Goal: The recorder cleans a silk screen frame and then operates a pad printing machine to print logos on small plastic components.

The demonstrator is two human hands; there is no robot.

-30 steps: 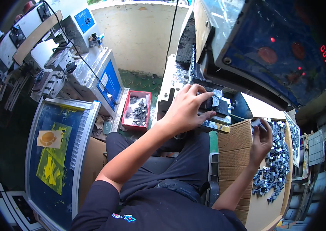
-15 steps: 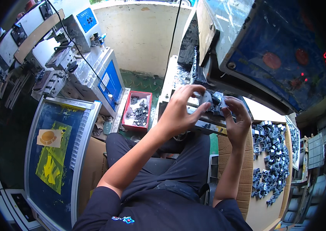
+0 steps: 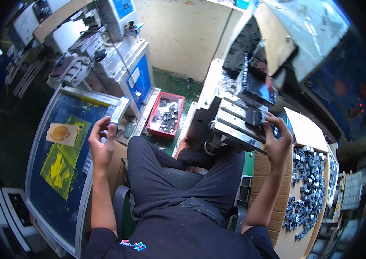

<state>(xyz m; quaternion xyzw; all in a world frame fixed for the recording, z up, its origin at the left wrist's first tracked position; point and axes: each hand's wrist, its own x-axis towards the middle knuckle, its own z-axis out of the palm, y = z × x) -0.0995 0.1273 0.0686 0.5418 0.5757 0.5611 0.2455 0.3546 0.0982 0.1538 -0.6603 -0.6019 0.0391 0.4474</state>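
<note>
My left hand (image 3: 102, 144) is raised at the right edge of a framed screen (image 3: 79, 203), its thumb and fingers curled toward each other. Something small and pale shows at those fingertips, hard to tell from the metal frame behind. At the machine's metal fixture (image 3: 232, 114), my right hand (image 3: 279, 140) bends its thumb and fingers together beside a dark piece (image 3: 254, 116) on the fixture. A bit of pale, bluish material shows at the right fingertips; its kind is unclear. Behind the fixture is a black ink tray (image 3: 256, 88).
A red box (image 3: 162, 133) of small dark parts stands on the floor ahead. To the right, a cardboard box (image 3: 273, 194) borders many dark grey parts (image 3: 306, 190). A second machine (image 3: 124, 69) stands far left. The blue control panel (image 3: 342, 86) overhangs at right.
My left hand has moved from the fixture far left to the screen frame; the grey part it held is not clearly visible now. My right hand stays by the fixture. The view has shifted.
</note>
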